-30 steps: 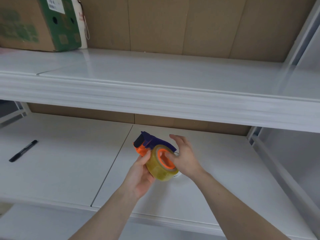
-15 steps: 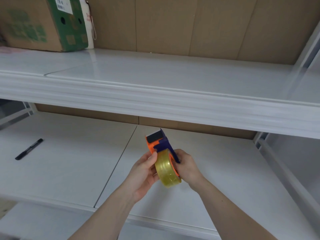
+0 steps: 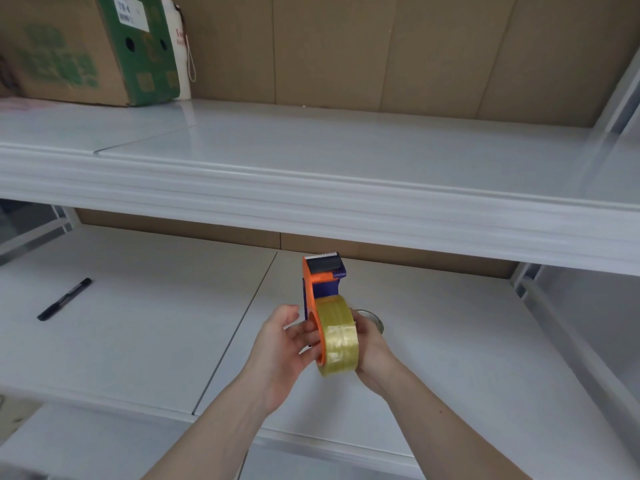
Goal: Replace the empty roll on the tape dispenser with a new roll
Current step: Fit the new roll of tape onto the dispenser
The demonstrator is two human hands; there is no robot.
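An orange and purple tape dispenser point(image 3: 320, 278) is held upright above the lower shelf, its toothed cutter at the top. A full yellowish tape roll point(image 3: 337, 336) sits on its hub, edge toward me. My left hand point(image 3: 282, 344) grips the dispenser's left side with fingers on the orange frame. My right hand point(image 3: 372, 344) cups the roll from the right. Behind my right hand an empty clear roll core point(image 3: 372, 320) lies on the shelf, partly hidden.
A black marker point(image 3: 64, 299) lies on the lower shelf point(image 3: 138, 323) to the left. The upper shelf point(image 3: 311, 188) juts out above the hands. A cardboard box point(image 3: 86, 46) stands on it at the far left. Shelf posts rise at right.
The dispenser has turned from lying sideways to standing upright with the roll's edge facing me. Both hands rose slightly and closed in on its sides. The empty core became visible behind.
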